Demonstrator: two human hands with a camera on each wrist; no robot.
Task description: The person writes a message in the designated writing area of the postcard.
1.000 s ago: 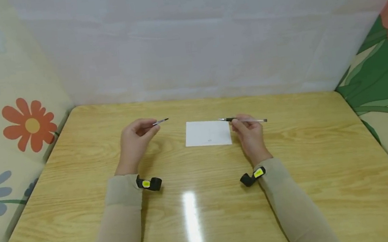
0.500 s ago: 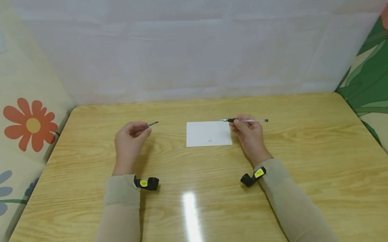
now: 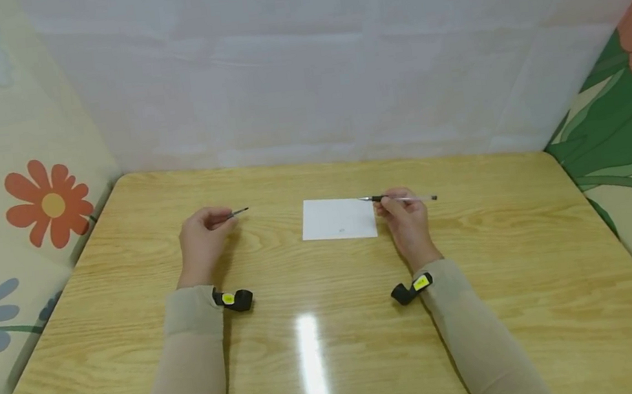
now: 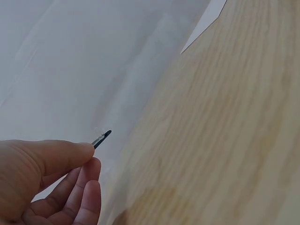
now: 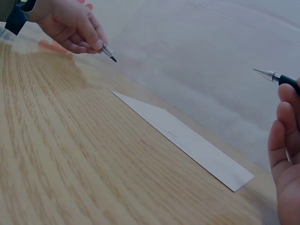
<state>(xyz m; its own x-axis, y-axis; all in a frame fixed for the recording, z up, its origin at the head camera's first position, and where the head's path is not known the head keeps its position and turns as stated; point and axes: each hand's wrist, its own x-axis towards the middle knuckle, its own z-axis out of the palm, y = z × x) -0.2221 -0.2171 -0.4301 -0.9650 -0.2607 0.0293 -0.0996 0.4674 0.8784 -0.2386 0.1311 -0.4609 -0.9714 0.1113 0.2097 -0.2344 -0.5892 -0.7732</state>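
My left hand (image 3: 199,241) pinches a small clear pen cap (image 4: 101,138) with a black clip between thumb and forefinger. The cap's dark end points away from the fingers, toward the right. In my right hand (image 3: 411,230) is an uncapped gel pen (image 3: 418,198) with a clear barrel and black grip. Its bare metal tip (image 5: 264,74) points left and overlaps the paper's far right corner in the head view. The white sheet of paper (image 3: 333,218) lies on the table between the hands, with a small scribble (image 3: 342,230) near its front edge.
The wooden table (image 3: 325,274) has a white cloth backdrop (image 3: 303,81) behind it. Flower-printed panels (image 3: 51,129) stand at both sides. Each wrist carries a black camera band (image 3: 234,299). A bright light reflection shows on the tabletop in front.
My left hand has moved left and slightly nearer to me with the pen cap, away from the paper. My right hand and the pen have hardly moved.
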